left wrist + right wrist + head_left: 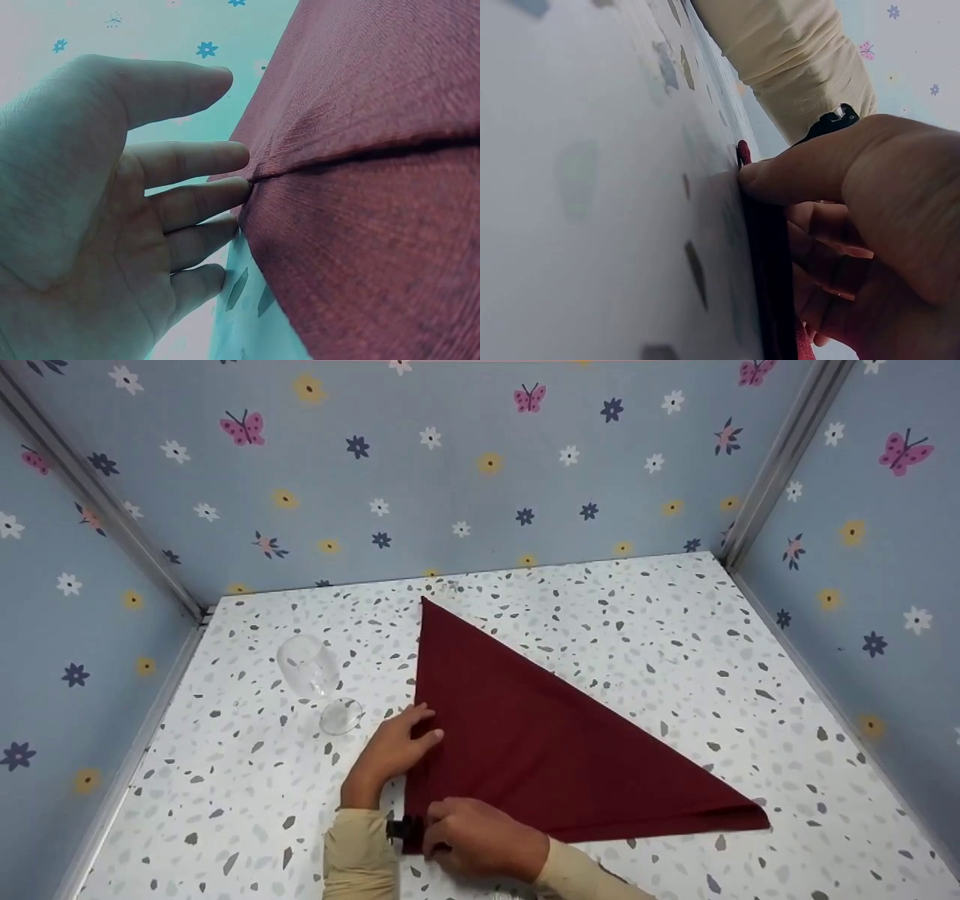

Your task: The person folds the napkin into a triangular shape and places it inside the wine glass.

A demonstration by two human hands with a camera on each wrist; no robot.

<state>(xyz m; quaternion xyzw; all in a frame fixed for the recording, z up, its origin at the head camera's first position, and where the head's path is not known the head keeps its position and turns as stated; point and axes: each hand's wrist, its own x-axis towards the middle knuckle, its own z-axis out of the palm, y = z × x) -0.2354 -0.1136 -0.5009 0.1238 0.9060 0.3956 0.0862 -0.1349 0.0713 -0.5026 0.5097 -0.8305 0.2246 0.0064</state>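
Cloth: dark red cloth (555,735), spread in a big triangle on the speckled table (247,780); one tip far off toward the back wall (435,480), one out to the right, one close in by the person, near the right hand.
Left hand: left hand (391,750) at the cloth's left edge; fingers extended and loose, thumb held apart, nothing gripped. Fingertips touch the edge.
Right hand: right hand (484,840) pinches the cloth; thumb on the near edge, fingers curled behind it.
Cloth vs grip: only a bit of the near edge, close to the near-left corner, sits between right thumb and fingers; most of the cloth stretches away beyond that hand and to its right.
Crease: one crease (375,156) runs inward from by the left fingertips.
Right tip: a dark fold shows there, well apart from both hands.
Glass: clear stemmed glass (309,667) left of the cloth, not touching it; round base nearer the left hand, bowl farther off.
Sleeves: beige left sleeve (360,847) and right sleeve (589,874); black strap (400,829) at the left wrist.
Wall: pale blue, flowers and butterflies; metal post (780,472) in the right corner.
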